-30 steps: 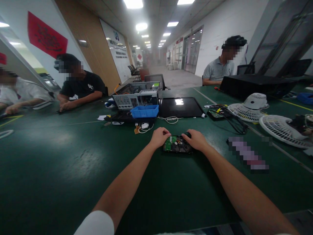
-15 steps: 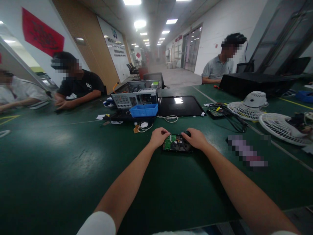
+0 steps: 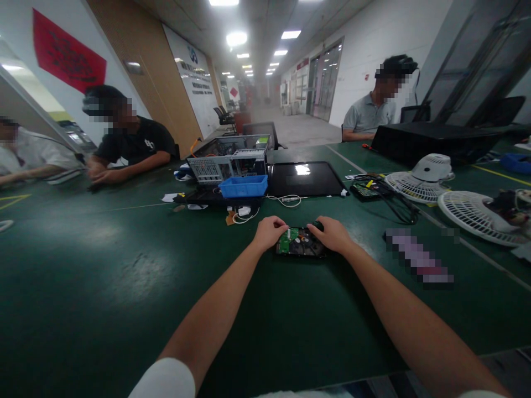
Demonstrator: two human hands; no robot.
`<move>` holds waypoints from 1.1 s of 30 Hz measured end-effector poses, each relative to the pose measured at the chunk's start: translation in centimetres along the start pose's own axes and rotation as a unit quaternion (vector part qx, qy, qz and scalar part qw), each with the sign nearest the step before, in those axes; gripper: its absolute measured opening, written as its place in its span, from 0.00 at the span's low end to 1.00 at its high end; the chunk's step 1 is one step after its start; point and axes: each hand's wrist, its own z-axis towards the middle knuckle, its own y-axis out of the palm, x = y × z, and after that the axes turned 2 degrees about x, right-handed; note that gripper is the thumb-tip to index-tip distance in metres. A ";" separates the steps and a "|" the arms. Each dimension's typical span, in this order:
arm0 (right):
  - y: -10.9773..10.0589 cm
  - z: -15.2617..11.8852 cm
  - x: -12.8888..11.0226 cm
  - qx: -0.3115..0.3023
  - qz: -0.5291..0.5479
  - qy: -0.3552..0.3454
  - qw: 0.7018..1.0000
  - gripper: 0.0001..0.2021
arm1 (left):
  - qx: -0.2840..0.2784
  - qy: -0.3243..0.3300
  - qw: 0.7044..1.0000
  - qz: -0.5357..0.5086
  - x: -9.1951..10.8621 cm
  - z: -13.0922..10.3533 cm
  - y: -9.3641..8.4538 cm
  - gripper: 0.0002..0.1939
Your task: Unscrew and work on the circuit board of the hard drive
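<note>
In the head view a hard drive (image 3: 305, 244), with a green circuit board on its left part and dark metal on the right, lies on the green table in front of me. My left hand (image 3: 270, 231) is closed in a pinch at its far left corner, thumb and fingertips touching the edge. My right hand (image 3: 332, 233) is at the far right corner, its fingers curled around a small dark rounded thing (image 3: 318, 225) that I cannot make out. The fingers hide both far corners of the drive.
Ahead stand an open computer case (image 3: 232, 160), a blue bin (image 3: 244, 187) and a flat black screen panel (image 3: 306, 179). White fan parts (image 3: 418, 179) and black cables (image 3: 400, 204) lie at right, near a blurred phone-like object (image 3: 418, 257). Co-workers (image 3: 128, 138) sit across the table.
Both hands and the hard drive stay in nearly the same place. The view has shifted very slightly. The co-worker at left has moved their hands a little.
</note>
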 end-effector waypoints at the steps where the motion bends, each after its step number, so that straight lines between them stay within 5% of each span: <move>1: 0.0 0.0 0.0 0.001 0.001 0.000 1.000 0.23 | -0.002 -0.001 1.000 -0.001 0.0 0.0 0.0 0.04; 33: -0.3 -0.1 -0.2 -0.007 0.001 0.012 1.000 0.22 | -0.017 -0.022 0.999 -0.033 -0.4 0.0 0.1 0.06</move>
